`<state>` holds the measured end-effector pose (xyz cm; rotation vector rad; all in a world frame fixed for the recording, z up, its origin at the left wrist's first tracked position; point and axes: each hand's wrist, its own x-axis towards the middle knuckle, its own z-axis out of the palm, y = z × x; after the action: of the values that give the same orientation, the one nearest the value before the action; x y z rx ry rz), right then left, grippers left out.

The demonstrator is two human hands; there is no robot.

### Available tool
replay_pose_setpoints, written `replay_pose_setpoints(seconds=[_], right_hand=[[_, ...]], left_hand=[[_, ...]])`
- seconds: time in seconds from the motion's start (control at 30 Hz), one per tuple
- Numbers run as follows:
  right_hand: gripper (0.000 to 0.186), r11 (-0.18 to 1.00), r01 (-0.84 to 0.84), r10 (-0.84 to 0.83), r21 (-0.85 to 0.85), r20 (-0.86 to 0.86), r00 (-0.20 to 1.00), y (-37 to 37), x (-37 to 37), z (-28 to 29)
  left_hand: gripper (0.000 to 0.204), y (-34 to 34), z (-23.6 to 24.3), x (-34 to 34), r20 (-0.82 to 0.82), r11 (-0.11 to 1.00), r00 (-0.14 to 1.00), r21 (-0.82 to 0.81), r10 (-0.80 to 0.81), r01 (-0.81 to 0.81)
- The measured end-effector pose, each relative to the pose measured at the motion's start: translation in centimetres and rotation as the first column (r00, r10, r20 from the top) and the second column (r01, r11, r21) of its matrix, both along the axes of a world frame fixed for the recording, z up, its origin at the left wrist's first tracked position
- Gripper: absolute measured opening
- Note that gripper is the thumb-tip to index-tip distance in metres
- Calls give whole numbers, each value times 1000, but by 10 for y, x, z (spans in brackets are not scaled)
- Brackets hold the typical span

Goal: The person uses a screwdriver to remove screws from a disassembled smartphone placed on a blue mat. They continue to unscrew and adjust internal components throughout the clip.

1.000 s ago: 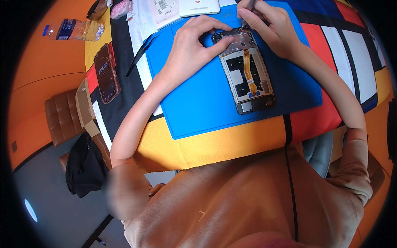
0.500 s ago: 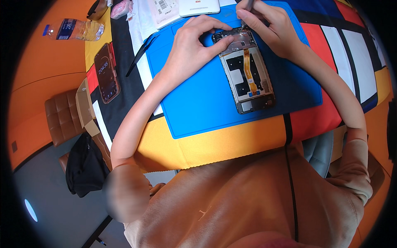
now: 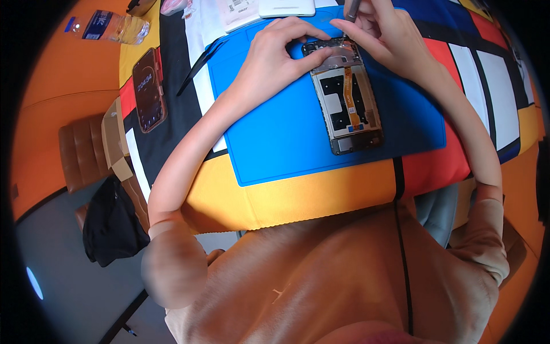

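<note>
A disassembled smartphone [image 3: 338, 100] lies on a blue mat [image 3: 275, 143], its back cover off and an orange ribbon cable showing down its middle. My left hand [image 3: 281, 50] holds it by the upper left corner, thumb on the inner surface and forefinger along the top edge. A grey, pen-shaped screwdriver [image 3: 353, 10] is pinched in my right hand [image 3: 389, 43], above the phone's top right end. The tool's upper end is cut off by the frame, and its tip is too small to make out clearly.
Left of the mat lie black tweezers [image 3: 200, 64] and a second phone [image 3: 149, 92] with a lit timer. A water bottle [image 3: 109, 27] lies farther left. White boxes [image 3: 286, 7] sit behind the mat. The tablecloth [image 3: 321, 192] has coloured blocks.
The whole view has shifted slightly. My left hand keeps its hold on the phone, and the screwdriver stays at the phone's top end in my right hand.
</note>
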<state>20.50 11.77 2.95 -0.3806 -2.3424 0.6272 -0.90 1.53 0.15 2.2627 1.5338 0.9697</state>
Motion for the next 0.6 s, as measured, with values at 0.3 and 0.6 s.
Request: replay_pose_setpoints(seconds=[0.3,0.6], right_hand=[[29,998,54,-52,-25,73,996,4,0,8],[28,999,32,-33,9,20,999,1,-4,6]], left_hand=[[27,4,-11,1,56,996,998,88,-3,-1],[29,6,-16,1,81,992,997,124,-14,4]])
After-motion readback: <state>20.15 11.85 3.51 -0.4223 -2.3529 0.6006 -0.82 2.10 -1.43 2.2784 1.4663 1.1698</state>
